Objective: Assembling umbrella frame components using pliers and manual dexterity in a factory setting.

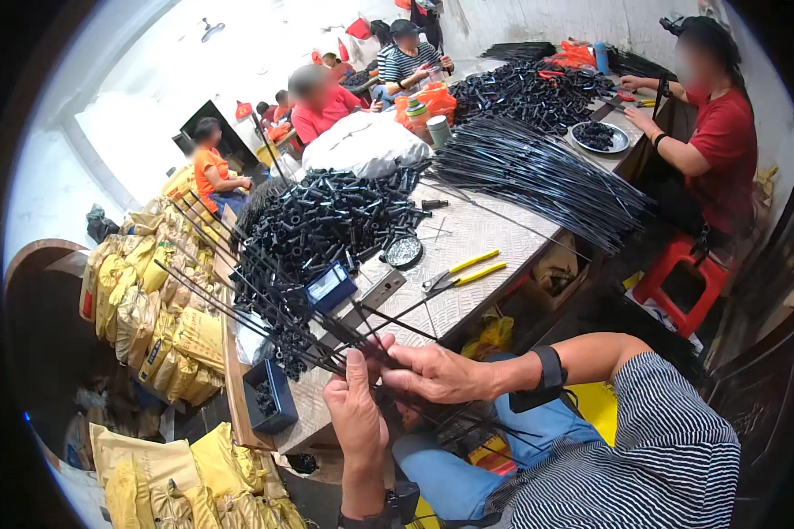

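Near the table's front edge, my left hand (358, 413) is closed with the thumb raised against a bundle of thin black rods (313, 348). From the right, my right hand (437, 372) grips the same bundle, its fingers pressed together close to the left hand. The rods fan out to the far left over the table, and some dark ends hang over my lap. Blur hides the exact finger contact. Beyond my hands lie yellow-handled pliers (448, 280), a round tin of small parts (404, 253) and a flat metal bar (375, 295).
A heap of black tubular parts (326, 216) covers the left tabletop, with a blue box (330, 287) beside it. An open blue bin (282, 407) stands at the near corner. Long black rods (538, 172) lie farther right. Yellow sacks (194, 339) fill the left floor; co-workers sit around.
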### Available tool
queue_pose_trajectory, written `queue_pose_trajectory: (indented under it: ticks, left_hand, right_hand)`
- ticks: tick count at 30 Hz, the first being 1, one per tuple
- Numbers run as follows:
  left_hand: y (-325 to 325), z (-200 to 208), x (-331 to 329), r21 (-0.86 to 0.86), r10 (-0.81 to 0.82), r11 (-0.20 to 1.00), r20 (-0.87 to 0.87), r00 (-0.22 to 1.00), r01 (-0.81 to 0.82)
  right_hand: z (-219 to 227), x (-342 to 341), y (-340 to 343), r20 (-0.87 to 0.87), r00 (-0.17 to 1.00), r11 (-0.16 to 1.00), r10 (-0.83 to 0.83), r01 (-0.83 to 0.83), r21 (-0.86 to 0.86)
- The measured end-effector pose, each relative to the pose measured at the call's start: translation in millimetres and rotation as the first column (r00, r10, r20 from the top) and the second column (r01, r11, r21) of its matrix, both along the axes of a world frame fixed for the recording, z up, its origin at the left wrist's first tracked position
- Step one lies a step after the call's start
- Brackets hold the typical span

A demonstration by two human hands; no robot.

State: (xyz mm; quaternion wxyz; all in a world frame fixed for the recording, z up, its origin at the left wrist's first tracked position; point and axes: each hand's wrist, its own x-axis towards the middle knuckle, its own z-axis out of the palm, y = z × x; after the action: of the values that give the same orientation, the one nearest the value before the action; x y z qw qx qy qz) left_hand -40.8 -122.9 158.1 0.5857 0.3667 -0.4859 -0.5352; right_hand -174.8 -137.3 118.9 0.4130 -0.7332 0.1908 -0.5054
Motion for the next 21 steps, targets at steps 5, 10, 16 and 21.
queue_pose_trajectory:
  ticks: [5, 10, 16, 21]
  left_hand:
    - [1.9, 2.0, 6.8, 0.111, 0.131, 0.986, -0.074, 0.989, -0.122]
    - [4.9, -0.1, 43.1, 0.087, 0.055, 0.995, -0.180, 0.982, -0.039]
    - [8.8, 17.2, 36.3, -0.016, -0.146, 0.989, -0.257, 0.955, 0.147]
    - [8.8, 15.9, 9.6, 0.061, -0.028, 0.997, -0.207, 0.978, 0.042]
  right_hand:
    - [24.0, -8.1, -6.3, 0.083, 0.994, 0.985, -0.074, 0.060, 0.161]
    - [70.5, -38.3, -16.8, 0.295, 0.928, 0.962, -0.226, 0.165, 0.218]
    - [77.4, -48.2, -37.2, 0.373, 0.896, 0.943, -0.243, 0.128, 0.307]
    - [56.9, -17.6, -10.5, 0.004, 0.997, 0.938, -0.079, 0.073, 0.338]
